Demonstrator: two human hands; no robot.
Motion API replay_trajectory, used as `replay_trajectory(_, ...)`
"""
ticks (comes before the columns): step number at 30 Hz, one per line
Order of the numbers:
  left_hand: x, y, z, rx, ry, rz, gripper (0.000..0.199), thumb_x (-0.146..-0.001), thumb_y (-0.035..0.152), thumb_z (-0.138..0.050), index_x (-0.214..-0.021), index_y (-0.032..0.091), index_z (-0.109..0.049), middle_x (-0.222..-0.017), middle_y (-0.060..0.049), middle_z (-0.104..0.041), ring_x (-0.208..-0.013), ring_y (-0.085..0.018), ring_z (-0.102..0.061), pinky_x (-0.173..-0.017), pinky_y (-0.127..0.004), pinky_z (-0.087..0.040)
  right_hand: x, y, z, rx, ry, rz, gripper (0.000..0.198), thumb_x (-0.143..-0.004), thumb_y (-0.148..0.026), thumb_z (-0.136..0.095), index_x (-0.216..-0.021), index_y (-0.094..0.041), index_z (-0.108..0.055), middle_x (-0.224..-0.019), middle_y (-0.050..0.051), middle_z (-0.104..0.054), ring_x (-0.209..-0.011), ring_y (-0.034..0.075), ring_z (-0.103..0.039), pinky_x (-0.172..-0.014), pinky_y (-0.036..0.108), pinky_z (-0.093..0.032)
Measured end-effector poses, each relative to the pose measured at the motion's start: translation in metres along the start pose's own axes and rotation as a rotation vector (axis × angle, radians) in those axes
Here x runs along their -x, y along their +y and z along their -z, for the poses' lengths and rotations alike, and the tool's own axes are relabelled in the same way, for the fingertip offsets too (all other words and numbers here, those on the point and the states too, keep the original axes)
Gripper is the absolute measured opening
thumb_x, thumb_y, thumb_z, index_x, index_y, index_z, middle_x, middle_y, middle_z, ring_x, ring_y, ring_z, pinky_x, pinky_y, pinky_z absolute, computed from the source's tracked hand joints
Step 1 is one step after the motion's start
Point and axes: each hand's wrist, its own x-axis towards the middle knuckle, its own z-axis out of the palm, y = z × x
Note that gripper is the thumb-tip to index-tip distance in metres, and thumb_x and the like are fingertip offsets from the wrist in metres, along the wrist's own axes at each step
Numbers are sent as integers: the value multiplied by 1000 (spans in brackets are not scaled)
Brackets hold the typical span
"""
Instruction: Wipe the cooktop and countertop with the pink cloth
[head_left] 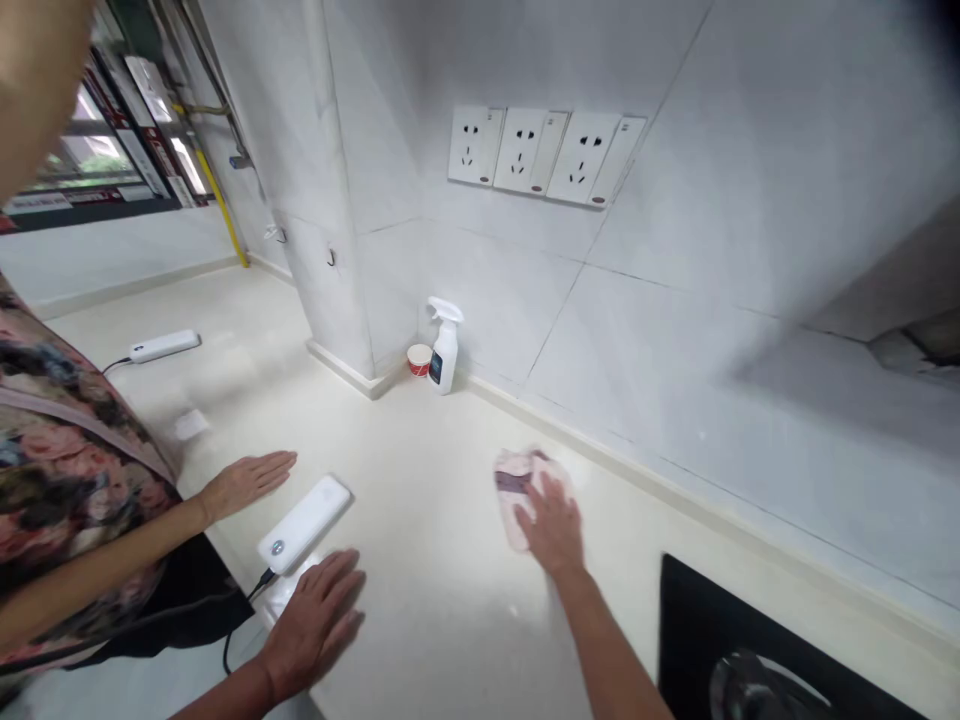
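Two bare hands of the camera wearer extend over a smooth, cream-white surface point(420, 600). Nearest, the left hand point(315, 622) enters from the lower left, its back upward and its fingers stretched forward and to the right. Its grip is unclosed and holds nothing; whether the palm bears on the surface cannot be told. At lower right, beside the right forearm, lies a black, straight-edged flat panel point(694, 620).

The right arm reaches farther forward, slanting up and leftward from the lower edge. The right hand point(556, 528) lies palm down on a pale pink cloth with a dark purplish band point(510, 500), fingers forward, thumb out to the left. Its grip is spread flat over the cloth, fingers apart, rather than clamped on it. The cloth rests on the surface, right of centre, near the wall; its far edge is blurred.

Just beyond the left hand, a white, rounded, oblong device point(306, 522) with a black cable lies aslant. To its left, a co-worker's outstretched hand point(246, 486) is held palm down, fingers together, nearest this device.

Farther back, in the wall corner, a small red-and-white round tub point(419, 361) stands beside an upright white plastic spray bottle point(445, 350). Above, three white socket plates point(525, 150) line the grey-white tiled wall point(660, 230).
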Motion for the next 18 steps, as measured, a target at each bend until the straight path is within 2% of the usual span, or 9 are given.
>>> replay_trajectory(1,-1,1,1,-7,-17,3,47,-96,33,-57,-143,30,-53,-151,-8,-54,-137,-29,-51,-106,-46,-50,1,29,6,14,22,-110,56,-98,-48,-38,-145,-22,-53,-167,10,-23,-154,30,-13,-121,55,-11)
replay_trajectory(2,-2,2,3,-10,-32,6,46,-96,34,-57,-142,30,-54,-151,-8,-54,-137,-29,-51,-106,-45,-50,2,57,13,20,34,-194,57,-96,-48,-39,-143,-20,-54,-166,12,-24,-154,31,-15,-120,56,-15)
replay_trajectory(5,-4,4,6,-8,-59,12,46,-95,35,-59,-140,31,-55,-150,-7,-55,-136,-29,-52,-105,-45,-50,3,125,38,-15,4,-424,58,-88,-59,-47,-135,-27,-61,-160,12,-34,-144,38,-32,-113,61,-27)
replay_trajectory(7,-4,4,6,-17,-55,2,45,-95,35,-59,-140,31,-56,-149,-7,-56,-135,-29,-52,-104,-45,-50,-4,144,50,-48,20,-590,61,-84,-67,-48,-128,-28,-66,-155,15,-39,-136,43,-39,-106,64,-32)
replay_trajectory(8,-3,4,6,-26,-50,-5,45,-94,35,-59,-139,31,-56,-149,-7,-56,-135,-28,-53,-104,-45,-51,-10,144,53,-57,48,-667,66,-83,-71,-47,-127,-26,-66,-153,18,-39,-134,46,-39,-104,65,-32)
replay_trajectory(10,-2,4,5,-47,-54,-12,45,-94,36,-61,-138,30,-57,-149,-7,-56,-134,-28,-53,-103,-45,-51,-26,125,50,-51,124,-782,75,-82,-76,-43,-130,-21,-64,-151,25,-37,-132,50,-36,-100,68,-31)
replay_trajectory(12,1,4,3,-71,-63,-9,46,-93,36,-62,-138,31,-57,-151,-6,-54,-135,-28,-52,-102,-45,-51,-45,86,40,-12,163,-769,78,-85,-74,-40,-133,-16,-60,-150,30,-34,-131,52,-34,-97,71,-29)
replay_trajectory(15,3,3,1,-115,-54,-14,51,-91,36,-63,-141,31,-55,-153,-5,-52,-137,-28,-51,-102,-46,-52,-78,11,20,11,131,-559,69,-91,-61,-38,-136,-12,-56,-153,32,-29,-131,51,-33,-96,70,-28)
replay_trajectory(18,2,1,2,-143,-30,-46,55,-89,36,-64,-144,32,-53,-153,-5,-52,-137,-28,-51,-101,-44,-53,-119,-65,-1,-27,74,-313,59,-94,-51,-41,-139,-16,-55,-159,24,-28,-137,46,-29,-103,67,-26)
